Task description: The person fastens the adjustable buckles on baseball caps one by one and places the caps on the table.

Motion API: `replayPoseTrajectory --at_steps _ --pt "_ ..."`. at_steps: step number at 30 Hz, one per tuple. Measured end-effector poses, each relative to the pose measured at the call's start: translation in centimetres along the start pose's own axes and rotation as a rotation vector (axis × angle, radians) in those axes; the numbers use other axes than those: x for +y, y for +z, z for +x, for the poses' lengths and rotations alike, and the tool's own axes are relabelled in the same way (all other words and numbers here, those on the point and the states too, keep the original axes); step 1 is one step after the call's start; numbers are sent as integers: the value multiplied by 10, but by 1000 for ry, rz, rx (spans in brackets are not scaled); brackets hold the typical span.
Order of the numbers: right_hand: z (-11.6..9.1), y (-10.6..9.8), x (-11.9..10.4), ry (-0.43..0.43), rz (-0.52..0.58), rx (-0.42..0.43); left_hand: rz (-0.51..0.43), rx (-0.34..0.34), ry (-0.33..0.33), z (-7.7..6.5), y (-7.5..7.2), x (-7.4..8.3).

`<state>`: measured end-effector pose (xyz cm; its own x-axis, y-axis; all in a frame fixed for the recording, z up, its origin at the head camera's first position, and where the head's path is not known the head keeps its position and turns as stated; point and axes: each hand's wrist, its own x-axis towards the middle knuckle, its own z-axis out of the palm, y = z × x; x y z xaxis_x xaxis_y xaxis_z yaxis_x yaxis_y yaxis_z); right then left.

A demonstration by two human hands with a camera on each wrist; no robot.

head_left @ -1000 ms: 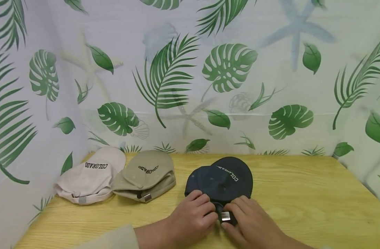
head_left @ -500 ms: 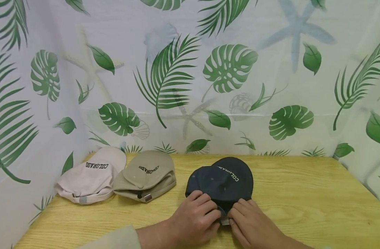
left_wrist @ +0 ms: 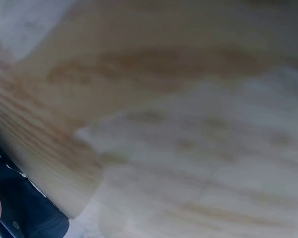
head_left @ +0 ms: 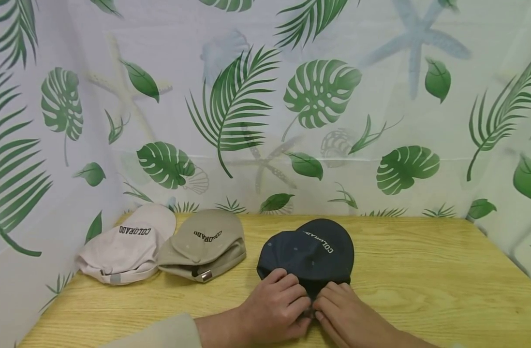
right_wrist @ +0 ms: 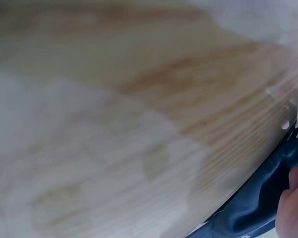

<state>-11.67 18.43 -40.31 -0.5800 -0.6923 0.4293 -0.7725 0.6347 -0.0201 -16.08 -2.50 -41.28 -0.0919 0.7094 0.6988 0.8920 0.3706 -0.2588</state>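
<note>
A navy baseball cap [head_left: 302, 251] with white "COLORADO" lettering lies on the table, brim pointing away. Both hands work at its rear strap. My left hand [head_left: 276, 307] has its fingers curled at the cap's back edge, thumb and fingers pinching the strap from the left. From the right, my right hand [head_left: 352, 311] pinches the strap too, its fingertips almost meeting the left ones. Fingers mostly hide the strap and its buckle. In the left wrist view a bit of the cap [left_wrist: 29, 208] shows at lower left; the right wrist view has it [right_wrist: 253, 198] beside the fingers [right_wrist: 296, 176].
Two more "COLORADO" caps sit side by side on the left, a pale pink cap [head_left: 126, 246] and a khaki cap [head_left: 209, 241] with a metal buckle. The wood-grain table [head_left: 431, 270] ends at a leaf-printed white curtain [head_left: 357, 183] behind and at the sides.
The silver buckle, seen face up by the right fingers a second ago, has tilted down and is now hidden between the fingertips. The hands have drawn closer together; the cap has barely moved.
</note>
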Motion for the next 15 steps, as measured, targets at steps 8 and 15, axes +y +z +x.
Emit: replayPoseTrajectory --at_steps 8,15 --pt "2 1 0 22 -61 37 -2 9 5 1 0 -1" --pt "2 0 1 61 -114 34 -24 -24 -9 2 0 -1"
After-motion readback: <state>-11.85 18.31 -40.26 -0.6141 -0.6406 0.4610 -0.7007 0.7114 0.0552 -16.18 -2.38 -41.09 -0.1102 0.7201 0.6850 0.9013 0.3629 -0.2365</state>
